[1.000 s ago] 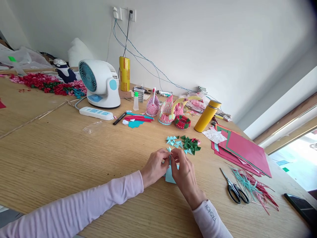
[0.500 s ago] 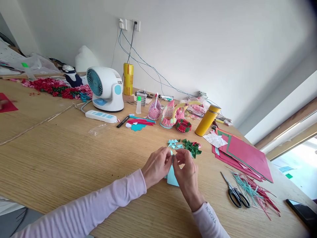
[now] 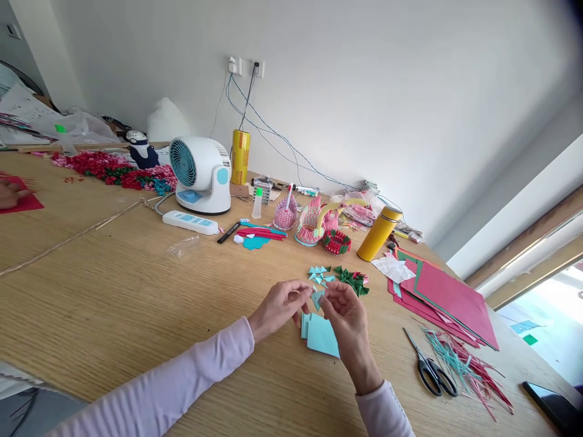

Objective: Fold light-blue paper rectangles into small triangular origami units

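Observation:
Between my two hands is a small light-blue folded paper triangle. My right hand pinches its right side between thumb and fingertips. My left hand has thumb and forefinger closed at its upper left edge. Just below lies a stack of light-blue paper rectangles, partly covered by my right hand. Beyond my fingertips sit several light-blue folded triangles and a heap of dark green ones with a little pink among them.
Black-handled scissors, paper strips and a phone lie to the right, below coloured paper sheets. A yellow flask, woven-looking paper baskets and a white fan stand farther back. Another person's hand rests on red paper.
My hands have drawn slightly apart, showing the blue triangle between them. More of the paper stack shows. The view has shifted a little, and the other person's hand shows more at left.

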`<state>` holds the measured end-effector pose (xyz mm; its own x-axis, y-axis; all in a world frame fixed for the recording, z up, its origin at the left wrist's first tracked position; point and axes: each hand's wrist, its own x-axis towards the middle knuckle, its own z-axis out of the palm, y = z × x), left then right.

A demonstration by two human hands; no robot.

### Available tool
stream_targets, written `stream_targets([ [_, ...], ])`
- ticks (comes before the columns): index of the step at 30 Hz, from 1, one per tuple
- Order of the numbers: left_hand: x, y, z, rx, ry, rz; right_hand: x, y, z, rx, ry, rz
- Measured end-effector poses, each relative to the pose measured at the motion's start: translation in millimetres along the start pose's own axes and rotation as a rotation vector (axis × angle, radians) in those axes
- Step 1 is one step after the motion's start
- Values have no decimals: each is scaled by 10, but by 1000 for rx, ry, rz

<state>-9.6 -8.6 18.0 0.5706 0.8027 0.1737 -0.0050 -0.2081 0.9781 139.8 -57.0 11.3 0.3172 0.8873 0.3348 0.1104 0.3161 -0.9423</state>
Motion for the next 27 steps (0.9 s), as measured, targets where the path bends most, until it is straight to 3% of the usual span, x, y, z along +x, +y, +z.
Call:
stream_targets([
  [2, 10, -17, -19, -188, -83, -72, 3, -1, -7, 26, -49, 23],
  [5, 19, -26, -19, -299, -49, -116, -9, -3, 1, 36, -53, 42],
  [11, 13, -28, 15, -300, 30, -82, -23, 31, -16, 67, -72, 126],
  [16, 11, -109, 19, -301, -24, -79, -26, 39, -44, 96, -129, 160],
  [21, 7, -101, 25, -336, -36, -169, -41, 8, -63, 160, -188, 169],
  [27, -3, -83, 41, -458, -94, -274, -65, 61, -105, 216, -168, 223],
])
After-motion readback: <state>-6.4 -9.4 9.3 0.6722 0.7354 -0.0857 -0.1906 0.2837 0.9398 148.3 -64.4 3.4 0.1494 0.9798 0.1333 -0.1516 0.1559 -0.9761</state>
